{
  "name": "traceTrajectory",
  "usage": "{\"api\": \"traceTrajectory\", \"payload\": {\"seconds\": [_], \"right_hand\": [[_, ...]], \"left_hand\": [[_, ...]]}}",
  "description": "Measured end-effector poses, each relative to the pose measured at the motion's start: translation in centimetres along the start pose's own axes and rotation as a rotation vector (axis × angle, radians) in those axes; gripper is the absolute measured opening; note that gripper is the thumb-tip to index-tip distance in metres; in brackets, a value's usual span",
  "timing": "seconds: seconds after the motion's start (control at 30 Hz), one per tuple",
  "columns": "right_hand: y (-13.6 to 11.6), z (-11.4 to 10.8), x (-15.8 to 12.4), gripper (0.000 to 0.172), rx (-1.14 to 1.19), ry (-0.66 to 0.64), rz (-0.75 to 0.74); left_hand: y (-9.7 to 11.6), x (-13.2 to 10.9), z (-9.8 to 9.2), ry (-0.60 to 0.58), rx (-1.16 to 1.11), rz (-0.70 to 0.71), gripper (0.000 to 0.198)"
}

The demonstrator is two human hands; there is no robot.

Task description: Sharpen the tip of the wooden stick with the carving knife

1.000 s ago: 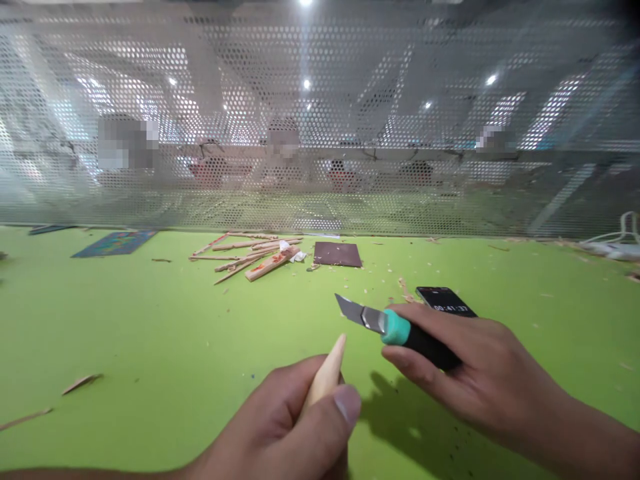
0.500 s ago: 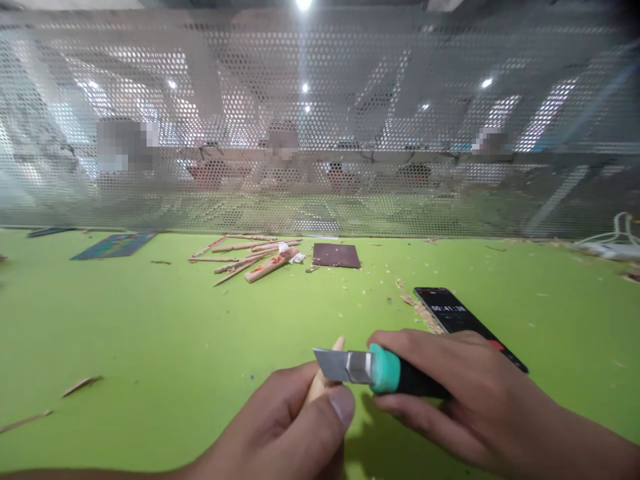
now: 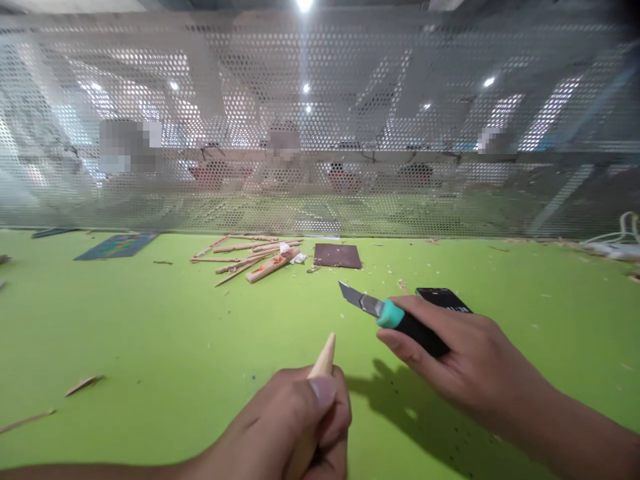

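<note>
showing a wooden stick (image 3: 323,361) clenched in the left hand (image 3: 290,427) near the mat's (image 3: 150,333) near edge, tip outward; the right hand (image 3: 470,360) grips a utility knife (image 3: 390,315), blade apparently clear of the wood.

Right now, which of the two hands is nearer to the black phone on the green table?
The right. The right hand, gripping the utility knife, lies over the near end of the phone. The left hand, holding the wooden stick, is further left and lower.

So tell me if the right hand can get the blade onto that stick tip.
Probably yes: the right hand holds the knife just beyond the stick, with only bare mat between.
</note>
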State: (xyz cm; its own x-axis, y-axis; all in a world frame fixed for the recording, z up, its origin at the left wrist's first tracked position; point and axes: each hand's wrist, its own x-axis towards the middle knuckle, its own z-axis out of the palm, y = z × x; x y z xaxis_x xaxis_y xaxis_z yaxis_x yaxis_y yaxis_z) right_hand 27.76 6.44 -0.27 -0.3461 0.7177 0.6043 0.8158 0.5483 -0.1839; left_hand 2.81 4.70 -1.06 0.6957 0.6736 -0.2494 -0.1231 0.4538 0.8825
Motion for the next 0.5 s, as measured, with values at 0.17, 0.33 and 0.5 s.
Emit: {"api": "traceTrajectory", "payload": {"seconds": [0.17,0.33,0.5], "right_hand": [[0.09,0.15,-0.16,0.039,-0.015,0.002,-0.021],[0.08,0.02,-0.07,0.037,-0.007,-0.023,-0.062],[-0.78,-0.72,-0.08,0.026,0.062,-0.04,-0.07]], "left_hand": [[0.43,-0.09,0.21,0.015,-0.008,-0.069,0.058],[0.6,-0.15,0.27,-0.026,-0.052,-0.099,0.053],[0.42,0.17,0.08,-0.021,-0.027,-0.064,0.053]]}}
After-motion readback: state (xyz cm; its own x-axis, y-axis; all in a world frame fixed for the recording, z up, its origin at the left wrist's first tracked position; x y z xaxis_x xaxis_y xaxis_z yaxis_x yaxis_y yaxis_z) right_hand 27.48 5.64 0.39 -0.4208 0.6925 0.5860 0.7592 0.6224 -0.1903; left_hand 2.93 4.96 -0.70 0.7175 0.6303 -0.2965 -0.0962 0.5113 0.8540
